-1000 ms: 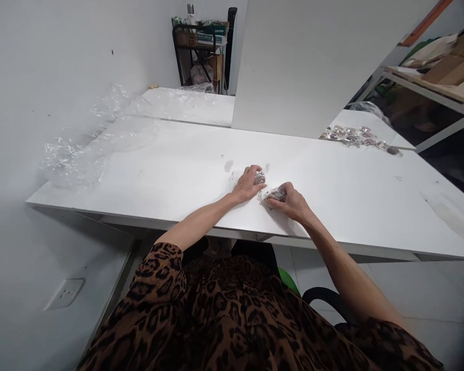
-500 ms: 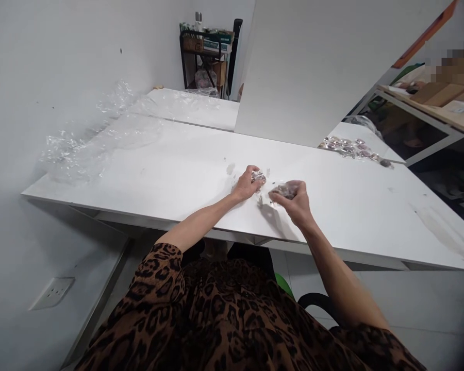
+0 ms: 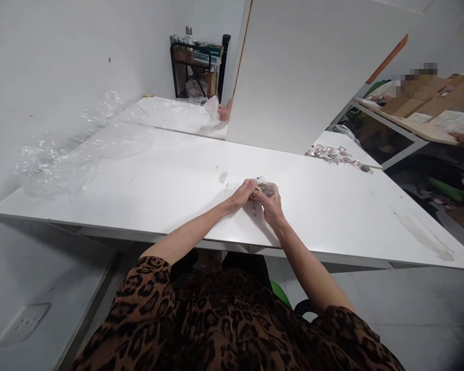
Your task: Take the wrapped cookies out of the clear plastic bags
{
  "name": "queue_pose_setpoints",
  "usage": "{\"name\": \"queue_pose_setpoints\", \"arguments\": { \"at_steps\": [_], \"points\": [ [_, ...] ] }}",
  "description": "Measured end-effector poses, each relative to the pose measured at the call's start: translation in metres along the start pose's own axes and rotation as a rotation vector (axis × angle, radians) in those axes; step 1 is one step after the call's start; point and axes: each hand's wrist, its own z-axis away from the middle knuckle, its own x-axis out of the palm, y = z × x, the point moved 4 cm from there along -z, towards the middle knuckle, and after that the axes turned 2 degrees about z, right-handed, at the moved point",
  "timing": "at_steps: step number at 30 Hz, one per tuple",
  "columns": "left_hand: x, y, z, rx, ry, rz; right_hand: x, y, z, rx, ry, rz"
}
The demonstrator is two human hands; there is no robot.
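Where the person's two hands meet, near the middle of a long white table [image 3: 170,178], a small clear-wrapped packet [image 3: 267,189] with dark contents is held just above or against the surface; which of the two cannot be told. The right hand [image 3: 272,203] is curled about the packet, thumb toward the left. The left hand [image 3: 243,196] has its fingers bent at the packet's left side; whether they pinch it cannot be told. A grey smudge [image 3: 223,176] marks the tabletop beyond the left hand, and a dull streak [image 3: 425,237] runs along the right end. Crumpled clear film [image 3: 54,162] lies over the left end, against the pale wall [image 3: 42,77]. Along the far edge stands a large white panel [image 3: 301,77]; beside its lower right corner lies a cluster of wrapped pieces [image 3: 336,154]. Behind the table is a second white surface [image 3: 189,123], where another person's hand [image 3: 226,111] shows at the panel's left edge, beside more film. Background: a black-framed rack [image 3: 189,62] bearing boxes, left; a wooden-topped bench [image 3: 390,112] with cardboard, right. Lower left: a wall socket [image 3: 25,322].
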Motion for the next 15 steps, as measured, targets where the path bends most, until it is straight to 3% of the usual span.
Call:
{"name": "queue_pose_setpoints", "arguments": {
  "at_steps": [3, 7, 11, 15],
  "points": [
    [0.006, 0.002, 0.003, -0.028, -0.072, -0.133, -0.01, -0.004, 0.007, 0.059, -0.03, -0.017],
    [0.013, 0.011, 0.011, -0.017, -0.038, -0.398, -0.04, -0.01, 0.011, 0.134, -0.002, -0.004],
    [0.02, 0.014, 0.017, -0.034, -0.046, -0.451, -0.1, -0.015, 0.0, 0.159, 0.151, 0.04],
    [0.022, 0.012, 0.022, -0.026, -0.004, -0.525, -0.167, -0.021, -0.046, 0.15, 0.298, 0.126]
  ]
}}
